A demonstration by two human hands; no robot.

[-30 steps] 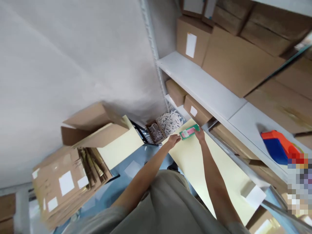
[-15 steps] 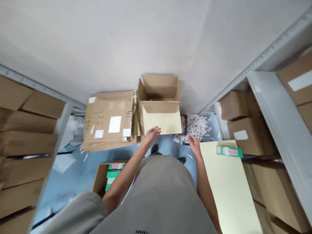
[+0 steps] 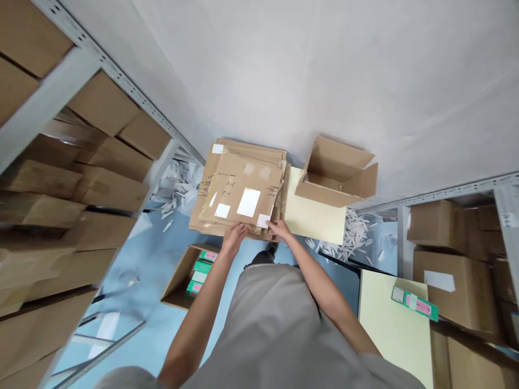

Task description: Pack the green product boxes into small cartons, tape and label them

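A stack of flattened cardboard boxes [image 3: 229, 183] lies in front of me, with white labels and handwritten marks on the uppermost one. My left hand [image 3: 235, 237] is at its near edge, fingers closed over the cardboard. At the near right corner, beside a small white label, my right hand [image 3: 279, 229] pinches the edge of the same flattened box. The undersides of both grips are hidden. Just right of the stack, an open cardboard box [image 3: 324, 189] stands tilted in view on a pale yellow board [image 3: 312, 216].
A carton [image 3: 175, 289] of green-and-pink packages stands on the floor at left. Another green package [image 3: 414, 303] lies on a yellow surface [image 3: 395, 329] at right. Shelves with cardboard boxes [image 3: 454, 292] flank both sides. White strips [image 3: 351, 235] litter the floor behind.
My view has turned left. Both hands have moved from in front of the open box to the flattened stack and closed on its near edge.
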